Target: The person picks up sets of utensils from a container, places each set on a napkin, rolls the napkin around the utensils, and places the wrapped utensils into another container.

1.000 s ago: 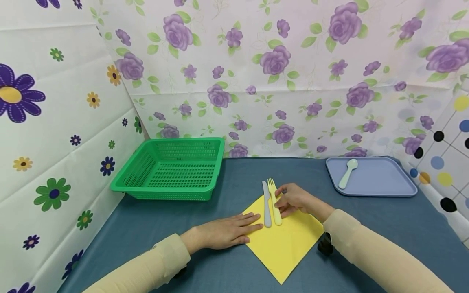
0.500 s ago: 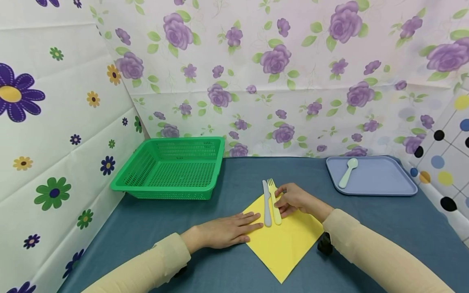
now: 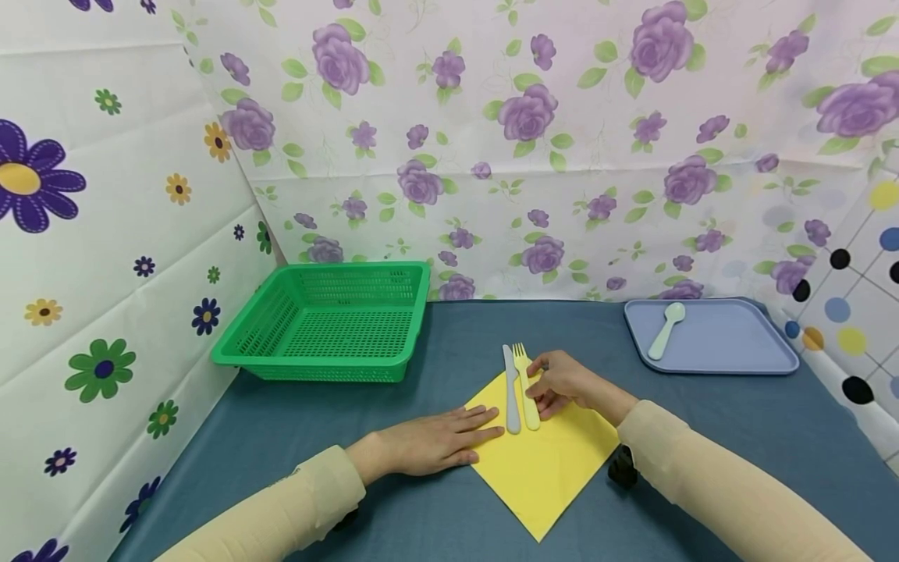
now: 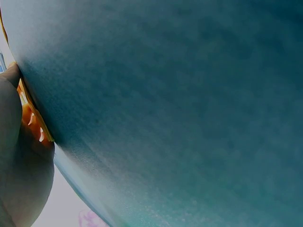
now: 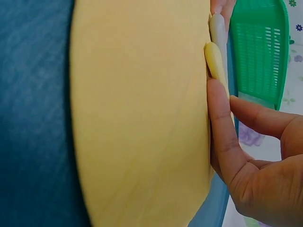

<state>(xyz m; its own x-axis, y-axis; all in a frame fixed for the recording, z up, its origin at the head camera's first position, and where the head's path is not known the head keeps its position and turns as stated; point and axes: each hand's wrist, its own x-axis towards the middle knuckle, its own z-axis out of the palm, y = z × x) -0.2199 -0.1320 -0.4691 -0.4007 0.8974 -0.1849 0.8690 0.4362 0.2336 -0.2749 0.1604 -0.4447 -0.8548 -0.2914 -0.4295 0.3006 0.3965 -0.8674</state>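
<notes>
A yellow napkin (image 3: 544, 488) lies on the blue tablecloth, one corner pointing toward me. On it, side by side, are a grey knife (image 3: 512, 398) and a pale yellow fork (image 3: 531, 414), tines pointing away. My right hand (image 3: 567, 384) pinches the fork's handle from the right; the right wrist view shows thumb and finger on either side of the fork handle (image 5: 215, 61). Flat on the napkin's left corner rests my left hand (image 3: 438, 443), fingers straight, fingertips just left of the knife. Only part of the left hand (image 4: 23, 161) shows in the left wrist view.
A green plastic basket (image 3: 309, 361) stands at the back left. At the back right, a light blue tray (image 3: 737, 339) bears a pale green spoon (image 3: 663, 336). Flower-patterned sheets (image 3: 477, 226) enclose the table at the back and left.
</notes>
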